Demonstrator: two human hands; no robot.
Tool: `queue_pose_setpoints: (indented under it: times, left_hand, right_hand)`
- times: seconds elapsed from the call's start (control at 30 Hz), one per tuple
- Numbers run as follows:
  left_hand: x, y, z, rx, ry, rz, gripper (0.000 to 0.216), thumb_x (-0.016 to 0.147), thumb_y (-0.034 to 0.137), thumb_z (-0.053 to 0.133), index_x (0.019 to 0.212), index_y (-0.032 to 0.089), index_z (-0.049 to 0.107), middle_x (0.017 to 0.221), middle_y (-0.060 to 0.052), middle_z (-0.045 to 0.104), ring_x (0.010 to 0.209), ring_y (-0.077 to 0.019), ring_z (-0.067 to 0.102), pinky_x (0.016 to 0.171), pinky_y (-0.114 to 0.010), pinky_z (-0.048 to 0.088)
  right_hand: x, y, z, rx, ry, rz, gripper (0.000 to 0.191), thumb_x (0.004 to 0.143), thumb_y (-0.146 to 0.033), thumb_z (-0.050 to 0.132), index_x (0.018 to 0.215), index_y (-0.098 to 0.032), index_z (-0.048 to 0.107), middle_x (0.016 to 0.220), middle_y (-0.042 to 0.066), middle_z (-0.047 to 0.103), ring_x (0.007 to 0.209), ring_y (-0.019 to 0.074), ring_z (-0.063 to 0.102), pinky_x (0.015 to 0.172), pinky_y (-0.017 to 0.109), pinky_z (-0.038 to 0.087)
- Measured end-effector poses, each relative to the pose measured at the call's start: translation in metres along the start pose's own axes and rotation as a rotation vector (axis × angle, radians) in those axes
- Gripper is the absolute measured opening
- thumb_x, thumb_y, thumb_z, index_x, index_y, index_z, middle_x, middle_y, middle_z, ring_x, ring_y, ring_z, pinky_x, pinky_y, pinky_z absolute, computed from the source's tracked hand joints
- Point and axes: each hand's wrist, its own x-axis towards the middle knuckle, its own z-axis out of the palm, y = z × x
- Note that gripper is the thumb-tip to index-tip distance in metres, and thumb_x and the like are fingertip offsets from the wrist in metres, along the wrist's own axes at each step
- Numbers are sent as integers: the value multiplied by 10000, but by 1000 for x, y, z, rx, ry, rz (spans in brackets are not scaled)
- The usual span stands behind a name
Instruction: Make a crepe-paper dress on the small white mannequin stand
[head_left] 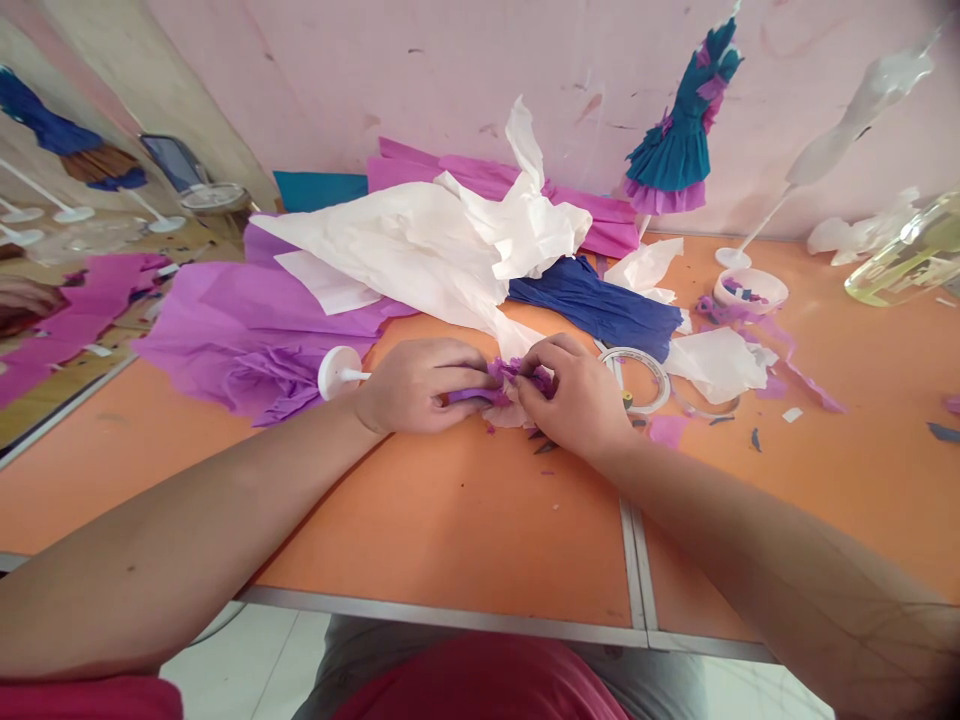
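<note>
Both hands meet at the middle of the orange table (465, 510). My left hand (418, 385) is closed around a small doll-like form wrapped in purple crepe paper (504, 385), lying on its side. A white stand base (339, 372) on a thin rod sticks out to the left of that hand. My right hand (574, 390) pinches the ruffled purple paper at the form's other end, fingers pressed together. Small paper scraps lie under and around the hands.
Sheets of purple (247, 330), white (420, 245), dark blue (600, 305) and magenta (487, 180) crepe paper pile behind the hands. A tape roll (637, 375) lies right of my right hand. A teal paper-dress doll (679, 140), a white bowl (750, 290) and a glass bottle (907, 255) stand farther right.
</note>
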Motion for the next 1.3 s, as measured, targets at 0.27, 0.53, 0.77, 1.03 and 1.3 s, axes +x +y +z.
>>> queue_pose_setpoints:
  times: [0.27,0.53,0.77,1.03,1.3]
  left_hand:
    - [1,-2,0,149,-31,116,164,866,292,680,1006,230,742,1051,-76,754,919,-198,702,823,-311,561]
    - [-7,4,-1,257,-111,94,258,876,311,662,1130,272,693,1134,-45,741,981,-202,709,875,-330,542]
    - [5,21,-11,88,-136,-209,524,751,448,755,1187,192,617,1237,-89,673,1112,-267,654,964,-364,507]
    - [18,35,-10,119,-343,-532,593,674,574,764,1145,238,630,991,-80,713,944,-341,656,794,-436,488]
    - [18,32,-13,18,-62,-743,555,732,500,746,1222,292,589,1137,-42,706,1001,-310,685,797,-388,525]
  right_hand:
    - [1,0,-2,-5,-33,12,111,854,-298,608,898,-221,673,1029,3,656,749,133,603,616,267,393]
    - [-2,1,-7,-18,-17,-47,247,878,-353,605,1091,-234,640,1116,27,657,853,183,618,714,306,448]
    - [-4,3,-7,-25,-1,-174,444,791,-332,645,1206,-199,563,1224,91,607,1108,278,541,964,404,433]
    - [-1,-3,3,-125,35,-145,417,776,-258,658,1179,-215,560,1318,83,562,1122,283,535,945,419,433]
    - [-3,5,-8,-58,304,-319,350,861,-429,634,1114,-199,561,1152,106,633,1064,268,565,903,411,429]
